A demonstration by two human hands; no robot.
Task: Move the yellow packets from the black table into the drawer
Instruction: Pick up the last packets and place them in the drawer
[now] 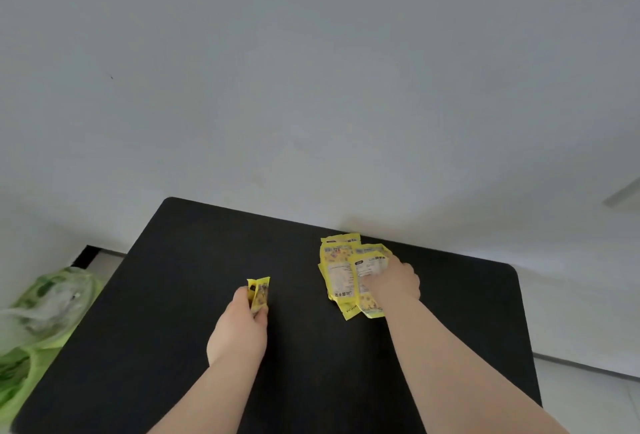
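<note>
Packets, yellow: one crumpled packet point(258, 295) was pinched in left hand point(239, 326); overlapping pile point(343, 272) was pressed under right hand point(394, 283), fingers curled. Judged light, slippery; best gripped at edges.

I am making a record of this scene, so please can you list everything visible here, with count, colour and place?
black table: one, black, centre, against the wall
pile of yellow packets: several overlapping, exact count unclear, yellow with white labels, table's far right part
single yellow packet: one, yellow, left of the pile
green bag: one, green and clear plastic, floor left of table
wall: one, grey-white, behind table
left hand: one, gripping the single yellow packet
right hand: one, on the pile
</note>
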